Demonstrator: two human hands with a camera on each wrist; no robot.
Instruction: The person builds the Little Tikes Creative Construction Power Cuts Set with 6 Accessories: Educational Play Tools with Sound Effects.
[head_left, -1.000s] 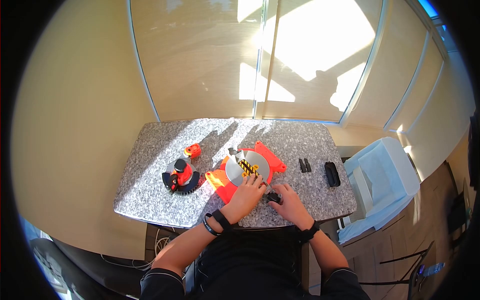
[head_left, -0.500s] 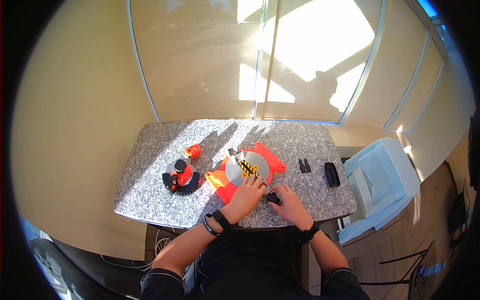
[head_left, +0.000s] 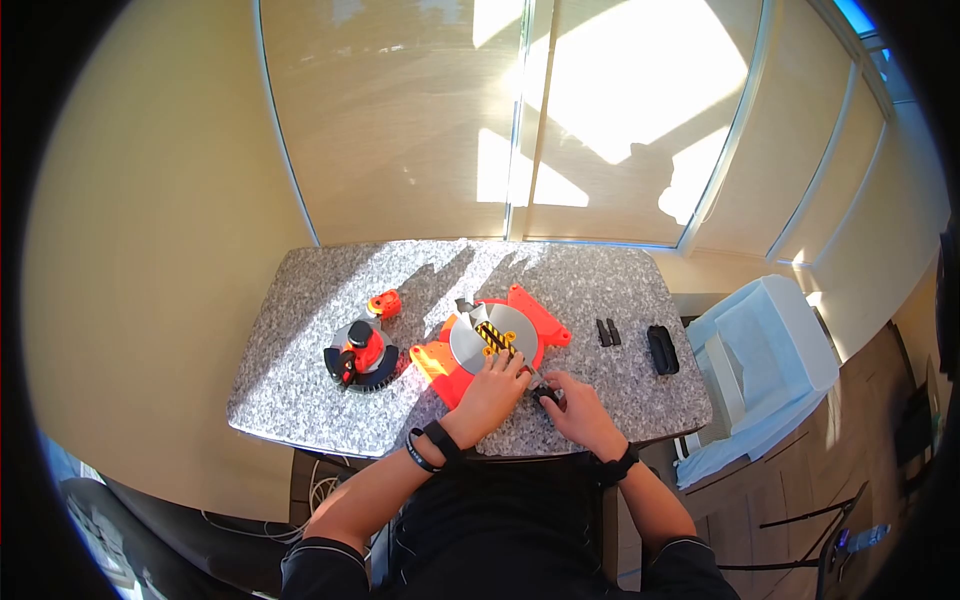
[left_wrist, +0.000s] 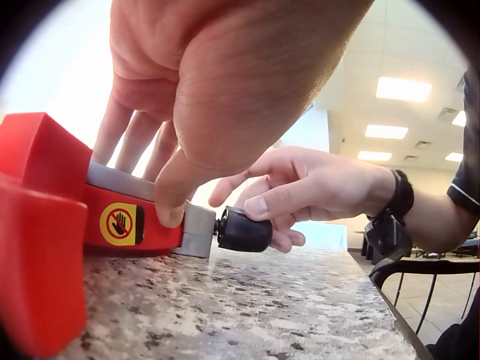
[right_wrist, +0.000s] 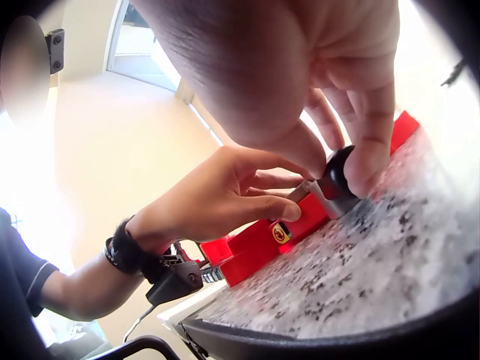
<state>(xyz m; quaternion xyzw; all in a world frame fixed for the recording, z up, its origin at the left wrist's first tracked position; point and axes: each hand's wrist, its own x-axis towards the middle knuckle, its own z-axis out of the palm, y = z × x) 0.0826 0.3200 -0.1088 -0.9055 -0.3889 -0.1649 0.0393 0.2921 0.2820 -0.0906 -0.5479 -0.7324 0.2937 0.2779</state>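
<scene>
A red toy miter saw base (head_left: 540, 322) with a round grey plate (head_left: 465, 348) lies on the table in front of the person. The left hand (head_left: 490, 392) grips its front: the thumb (left_wrist: 171, 199) presses the red side beside a yellow warning sticker (left_wrist: 120, 224), the other fingers lie over the grey top. At the base's front end, the right hand (head_left: 585, 412) pinches a black knob (left_wrist: 246, 231) between thumb and fingers. A short threaded shaft shows between the knob and the grey end piece (left_wrist: 197, 229).
To the left stands a red and black saw head (head_left: 368, 350), with a small orange-red part (head_left: 385, 303) behind it. Toward the right lie two small black pieces (head_left: 609, 332) and a black tray-like part (head_left: 663, 350). A chair with a light blue cover (head_left: 765, 350) stands by the table's right edge.
The right hand's fingers and thumb have shifted slightly around the black knob, and the knob has turned a little. The left hand and the base have stayed in place.
</scene>
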